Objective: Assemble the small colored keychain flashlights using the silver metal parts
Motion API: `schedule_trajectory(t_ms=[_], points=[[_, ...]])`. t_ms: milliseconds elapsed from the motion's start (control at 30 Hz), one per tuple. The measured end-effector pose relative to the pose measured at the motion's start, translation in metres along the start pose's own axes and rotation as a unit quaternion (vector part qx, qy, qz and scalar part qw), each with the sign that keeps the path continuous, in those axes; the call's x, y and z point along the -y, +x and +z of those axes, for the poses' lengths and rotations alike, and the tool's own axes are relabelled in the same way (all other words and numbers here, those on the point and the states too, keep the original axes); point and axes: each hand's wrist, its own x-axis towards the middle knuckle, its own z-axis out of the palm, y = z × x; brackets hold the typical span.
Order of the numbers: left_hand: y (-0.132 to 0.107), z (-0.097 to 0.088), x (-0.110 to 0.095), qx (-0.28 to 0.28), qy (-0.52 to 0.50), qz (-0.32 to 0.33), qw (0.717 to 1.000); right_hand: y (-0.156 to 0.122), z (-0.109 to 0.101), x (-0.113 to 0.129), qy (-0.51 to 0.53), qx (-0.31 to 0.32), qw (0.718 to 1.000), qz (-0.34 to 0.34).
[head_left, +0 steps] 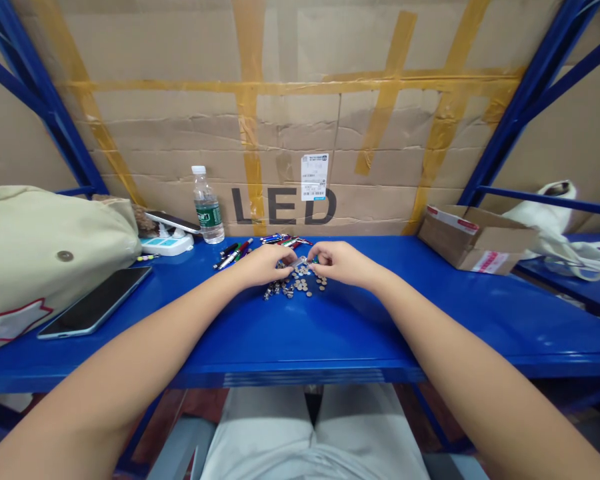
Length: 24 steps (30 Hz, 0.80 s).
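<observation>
Right now, both hands work close together over the middle of the blue tabletop, with a small shiny piece held between their fingertips, just above the pile. Left hand: grip looks clamped on the near-left end of that piece, thumb and finger together. Right hand: thumb and finger brought in at the other end; too small to tell if the grip pinches the same piece or a separate bit. Small round discs lie loose below the fingers, shiny metal bits just beside them on the left, pens behind the left hand. For good handling, I'd say keep the left steady as the anchor and let the right do the fine work; light tip pressure, since a piece this small probably slips or springs away if squeezed off-centre. Line up the ends before any push or twist. Staying low over the tabletop is wise: a drop lands near. Forearms should stay clear of the loose discs, which likely scatter at a nudge. Bottle and phone sit well apart, off to the left, no obstruction.
</observation>
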Motion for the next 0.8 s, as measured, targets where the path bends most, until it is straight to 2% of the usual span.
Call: schedule_trajectory(t_ms=[133, 333, 533, 800], points=[[0.0005, 0.0013, 0.0016, 0.006, -0.001, 0.004, 1.0, 0.0013, 0.0027, -0.0009, 0.005, -0.046, 0.999, -0.013], [-0.0002, 0.0013, -0.0021, -0.003, -0.02, 0.009, 1.0, 0.0024, 0.0064, 0.0024, 0.016, -0.051, 0.999, -0.007], [-0.0004, -0.0016, -0.0043, -0.022, -0.028, -0.009, 0.999, 0.0045, 0.0072, -0.0014, 0.02, -0.081, 0.996, -0.021], [-0.0017, -0.0027, -0.0028, -0.002, -0.029, -0.017, 0.999, 0.0024, 0.0056, -0.0024, 0.007, -0.028, 0.998, -0.046]])
